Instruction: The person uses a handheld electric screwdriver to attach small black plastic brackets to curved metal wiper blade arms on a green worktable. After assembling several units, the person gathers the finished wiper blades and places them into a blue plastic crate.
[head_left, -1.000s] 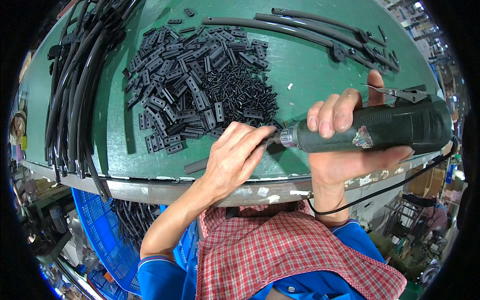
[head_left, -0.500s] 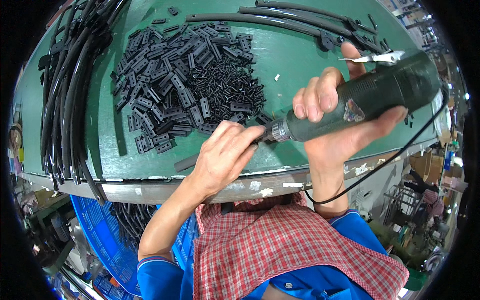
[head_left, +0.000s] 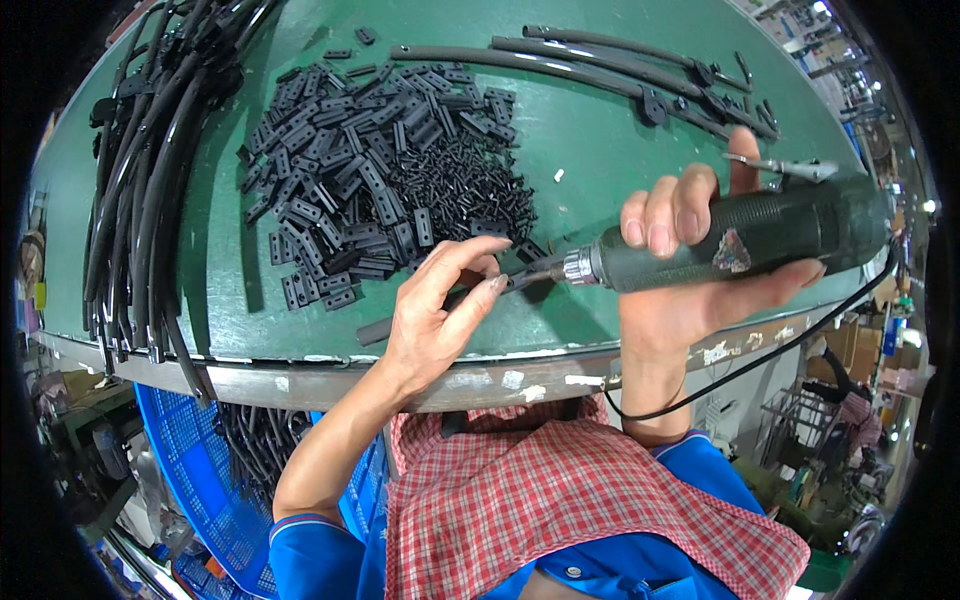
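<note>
My right hand [head_left: 690, 270] grips a dark green corded electric screwdriver [head_left: 740, 240], held sideways with its metal tip pointing left. My left hand [head_left: 440, 305] pinches a small black plastic piece [head_left: 515, 268] right at that tip, just above the green table [head_left: 600, 140]. A long black strip [head_left: 375, 330] lies under my left hand near the table's front edge. A big heap of small black clips and brackets [head_left: 380, 180] lies just beyond my left hand.
Long black rubber hoses [head_left: 150, 160] are bundled along the left side of the table. More curved black tubes with fittings [head_left: 620, 70] lie at the back right. A blue crate [head_left: 210, 470] holding black hoses stands under the table at left.
The screwdriver has tilted and dropped a little, with the tip staying at my left fingers. My left fingers have opened out more around the small piece.
</note>
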